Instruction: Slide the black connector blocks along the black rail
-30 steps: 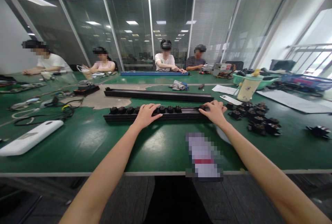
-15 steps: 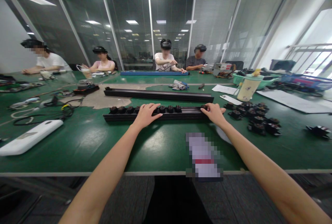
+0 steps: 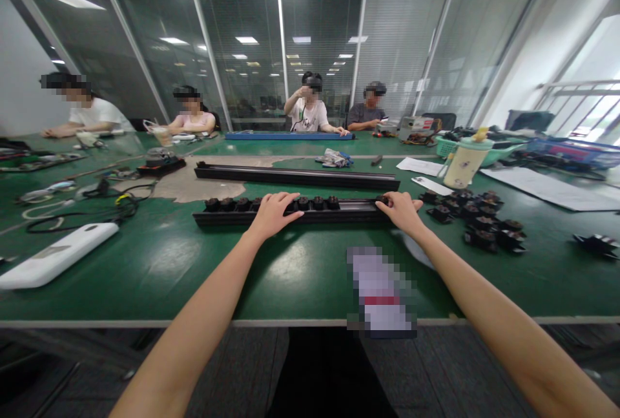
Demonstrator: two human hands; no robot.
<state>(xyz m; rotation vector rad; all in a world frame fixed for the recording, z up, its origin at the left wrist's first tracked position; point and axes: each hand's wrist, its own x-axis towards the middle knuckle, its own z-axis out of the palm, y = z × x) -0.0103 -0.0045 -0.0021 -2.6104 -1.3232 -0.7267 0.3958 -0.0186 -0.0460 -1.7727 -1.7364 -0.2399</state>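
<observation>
The black rail (image 3: 339, 217) lies lengthwise across the centre of the frame, its long side roughly parallel to the near edge of the green table (image 3: 169, 282). Small dark parts (image 3: 318, 202) stand in a row along its left and middle portions; a bare stretch of channel separates them from one end part (image 3: 384, 199) at the rail's right end. The right hand (image 3: 403, 211) has its thumb and fingertips closed on that end part, which is mostly covered. The left hand (image 3: 270, 216) spans the rail left of centre, thumb apart from the fingers; how firmly it clamps cannot be told. In judgement, good handling here calls for the left hand to brace the rail without tipping the neighbouring parts, and for the right fingers to keep the end part square to the channel, guiding it evenly rather than forcing one side. Just beyond lies a second black rail (image 3: 295, 177). Loose dark pieces (image 3: 479, 237) cluster at right centre, near the tumbler (image 3: 462, 166). Gloves (image 3: 334, 158) lie at upper centre; farther back, a person (image 3: 312, 117) sits behind a blue bar (image 3: 285, 137).
</observation>
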